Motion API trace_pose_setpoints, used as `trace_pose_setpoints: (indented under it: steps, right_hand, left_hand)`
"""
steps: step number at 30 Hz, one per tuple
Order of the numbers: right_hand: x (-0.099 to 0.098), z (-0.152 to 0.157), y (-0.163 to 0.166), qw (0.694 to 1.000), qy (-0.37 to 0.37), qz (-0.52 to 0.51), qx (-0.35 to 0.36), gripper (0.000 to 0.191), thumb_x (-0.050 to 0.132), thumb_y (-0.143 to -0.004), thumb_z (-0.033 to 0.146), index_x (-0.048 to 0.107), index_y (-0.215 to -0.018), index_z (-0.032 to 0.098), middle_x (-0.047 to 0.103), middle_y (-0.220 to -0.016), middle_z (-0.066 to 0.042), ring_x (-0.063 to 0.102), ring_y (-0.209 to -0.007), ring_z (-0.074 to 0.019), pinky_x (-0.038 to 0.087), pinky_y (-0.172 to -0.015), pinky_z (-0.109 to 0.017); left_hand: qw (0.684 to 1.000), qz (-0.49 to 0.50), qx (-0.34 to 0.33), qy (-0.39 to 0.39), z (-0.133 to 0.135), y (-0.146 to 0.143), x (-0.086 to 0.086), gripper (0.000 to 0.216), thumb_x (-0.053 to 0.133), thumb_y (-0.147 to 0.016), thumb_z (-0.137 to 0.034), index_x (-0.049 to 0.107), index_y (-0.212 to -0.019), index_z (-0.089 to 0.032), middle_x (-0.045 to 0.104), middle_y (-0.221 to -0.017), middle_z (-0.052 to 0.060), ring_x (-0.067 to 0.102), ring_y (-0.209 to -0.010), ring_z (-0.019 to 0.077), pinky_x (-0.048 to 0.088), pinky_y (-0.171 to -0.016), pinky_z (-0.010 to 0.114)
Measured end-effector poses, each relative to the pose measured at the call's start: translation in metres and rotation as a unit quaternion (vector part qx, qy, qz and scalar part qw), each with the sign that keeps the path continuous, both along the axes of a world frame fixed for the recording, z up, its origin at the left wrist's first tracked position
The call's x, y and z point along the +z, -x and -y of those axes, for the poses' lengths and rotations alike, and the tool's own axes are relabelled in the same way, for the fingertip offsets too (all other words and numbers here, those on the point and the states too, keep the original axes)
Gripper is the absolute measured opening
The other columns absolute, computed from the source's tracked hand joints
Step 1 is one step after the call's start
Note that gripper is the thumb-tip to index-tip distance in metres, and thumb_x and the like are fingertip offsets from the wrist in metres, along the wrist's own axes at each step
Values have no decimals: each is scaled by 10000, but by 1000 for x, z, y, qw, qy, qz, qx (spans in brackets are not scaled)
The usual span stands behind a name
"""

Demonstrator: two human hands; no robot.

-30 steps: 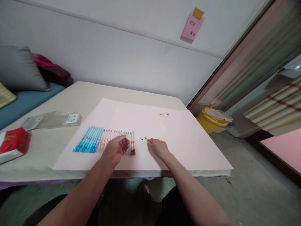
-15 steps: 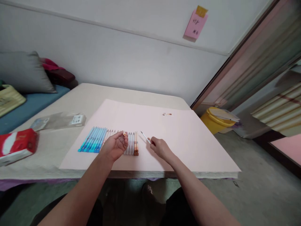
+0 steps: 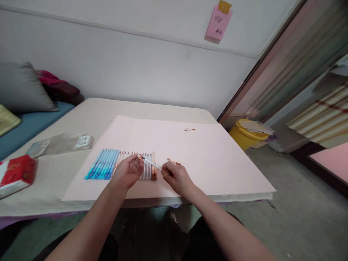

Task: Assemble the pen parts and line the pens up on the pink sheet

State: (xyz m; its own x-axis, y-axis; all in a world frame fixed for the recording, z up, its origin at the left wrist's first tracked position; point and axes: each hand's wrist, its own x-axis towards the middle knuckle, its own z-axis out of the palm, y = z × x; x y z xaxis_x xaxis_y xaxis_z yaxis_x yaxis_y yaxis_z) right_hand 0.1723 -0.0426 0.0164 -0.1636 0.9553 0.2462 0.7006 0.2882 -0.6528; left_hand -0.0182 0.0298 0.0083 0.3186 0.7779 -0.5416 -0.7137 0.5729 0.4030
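My left hand (image 3: 128, 170) pinches a small cream-orange tube (image 3: 139, 156), which looks like a pen barrel, between thumb and fingertips. My right hand (image 3: 178, 177) is closed on a white pen refill (image 3: 153, 164). The refill's dark tip points left, right at the tube's end; I cannot tell if it is inside. Beneath my left hand runs a row of pens: blue pens (image 3: 104, 163) at left, pinkish ones partly hidden, grey ones (image 3: 148, 166), and orange-brown ones (image 3: 154, 168) at the right end. An orange-brown pen piece (image 3: 174, 161) lies just beyond my right hand.
Pink paper (image 3: 217, 163) covers much of the padded table. Farther back lie a thin white refill and a brown piece (image 3: 190, 129). At left are a clear plastic bag (image 3: 62, 143) and a red tissue pack (image 3: 17, 174). A yellow bin (image 3: 246, 134) stands right of the table.
My right hand has moved left, bringing the refill's tip to the tube in my left hand. The orange-brown piece beyond my right hand has come into view. The camera has shifted slightly.
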Motion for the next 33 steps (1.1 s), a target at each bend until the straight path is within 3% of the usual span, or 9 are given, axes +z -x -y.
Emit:
trace_pose_setpoints:
  steps: [6,12,19,23,27,33]
  right_hand:
    - [-2,0,-7,1000,-21,14,-13,131,463,-800,186,537,-697,215,443,-528,45,383,-507,-97,406,-630,-225]
    - [1,2,-8,1000,-21,-11,4,117,475,-784,185,526,-681,205,437,-521,47,397,-487,-90,358,-554,-196]
    - [2,1,-6,1000,-22,-3,7,141,465,-819,212,524,-691,204,461,-526,45,412,-494,-92,379,-606,-208]
    - [3,1,-4,1000,0,-21,12,159,452,-865,255,531,-735,206,513,-564,29,467,-528,-104,391,-605,-214]
    - [1,0,1,996,40,-78,17,139,444,-888,264,510,-775,215,566,-620,31,504,-511,-96,408,-596,-221]
    - [-5,-2,6,983,91,-159,20,69,462,-875,229,465,-809,214,553,-613,48,511,-461,-82,401,-502,-197]
  left_hand:
    - [997,-56,37,-33,3,-3,3,131,497,-807,-73,540,-690,-114,575,-607,35,555,-516,73,476,-455,150]
    - [993,-91,56,-58,1,-3,-3,108,530,-786,-90,559,-684,-106,584,-619,37,568,-545,80,481,-480,162]
    - [962,-188,78,-183,13,-12,7,106,650,-710,-183,555,-712,-137,593,-662,13,581,-589,89,469,-524,179]
    - [949,-236,49,-204,28,-26,14,175,687,-664,-251,556,-715,-147,599,-663,7,582,-617,93,451,-547,184]
    - [949,-239,-2,-207,43,-38,6,172,645,-691,-291,536,-688,-158,631,-691,32,601,-640,125,457,-575,230]
    - [944,-236,-17,-229,49,-42,0,162,594,-733,-309,513,-706,-170,644,-714,37,612,-639,138,466,-596,258]
